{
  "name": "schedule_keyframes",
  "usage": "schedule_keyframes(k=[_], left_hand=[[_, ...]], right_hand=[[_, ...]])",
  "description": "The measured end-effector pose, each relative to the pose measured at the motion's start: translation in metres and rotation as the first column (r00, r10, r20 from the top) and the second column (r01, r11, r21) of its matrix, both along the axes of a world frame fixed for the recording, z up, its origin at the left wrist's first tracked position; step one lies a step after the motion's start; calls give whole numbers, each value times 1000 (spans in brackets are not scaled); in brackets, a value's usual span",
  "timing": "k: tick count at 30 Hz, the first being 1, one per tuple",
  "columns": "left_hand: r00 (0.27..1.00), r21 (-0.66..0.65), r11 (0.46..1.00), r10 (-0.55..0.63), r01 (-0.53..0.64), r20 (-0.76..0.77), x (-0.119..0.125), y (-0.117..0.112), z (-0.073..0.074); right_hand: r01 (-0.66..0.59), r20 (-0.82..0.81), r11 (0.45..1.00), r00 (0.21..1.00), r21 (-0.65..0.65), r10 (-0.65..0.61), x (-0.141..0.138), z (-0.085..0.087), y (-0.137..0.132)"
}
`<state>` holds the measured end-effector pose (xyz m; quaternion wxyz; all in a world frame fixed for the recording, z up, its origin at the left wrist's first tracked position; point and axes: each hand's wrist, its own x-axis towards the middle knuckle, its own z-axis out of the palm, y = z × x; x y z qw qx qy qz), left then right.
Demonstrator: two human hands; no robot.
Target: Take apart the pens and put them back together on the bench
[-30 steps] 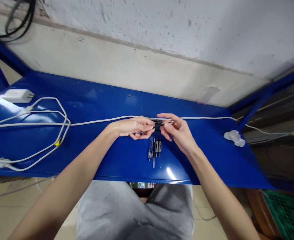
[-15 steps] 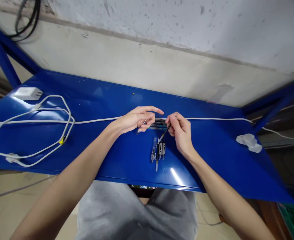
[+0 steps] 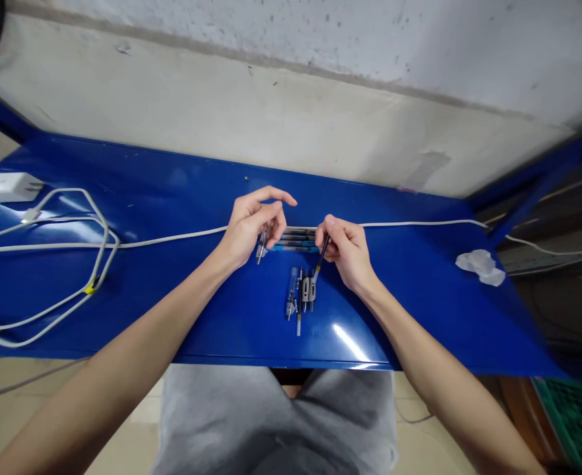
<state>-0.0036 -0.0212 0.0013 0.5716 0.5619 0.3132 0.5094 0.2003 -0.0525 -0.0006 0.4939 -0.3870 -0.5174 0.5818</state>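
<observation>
Head view shows the left hand (image 3: 249,227) raised off the blue tabletop (image 3: 182,290), fingers pinched on a clear pen barrel (image 3: 262,243), while the right hand (image 3: 346,251) pinches a thin dark refill (image 3: 321,254) angled down toward loose pen parts (image 3: 301,295).

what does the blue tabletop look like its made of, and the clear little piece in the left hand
The blue tabletop looks like painted sheet metal with a glossy finish: it throws sharp glare and has a thin folded front edge. The clear piece pinched in the left hand looks like transparent plastic, likely a pen part, since the blue shows through it; it is too small to be sure.
</observation>
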Motion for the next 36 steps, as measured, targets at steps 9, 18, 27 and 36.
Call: schedule_keyframes(k=[9, 18, 27, 36], left_hand=[[999, -30, 999, -25, 25, 21, 1, 0, 3], [997, -44, 996, -82, 81, -7, 3, -2, 1], [993, -38, 993, -112, 111, -28, 5, -4, 1], [992, -44, 992, -117, 115, -44, 4, -5, 2]], right_hand=[[-172, 18, 985, 985, -27, 173, 2, -2, 5], [-173, 62, 985, 983, -21, 174, 2, -5, 5], [-213, 129, 977, 969, 20, 209, 2, -3, 5], [-258, 214, 963, 948, 81, 236, 2, -2, 3]])
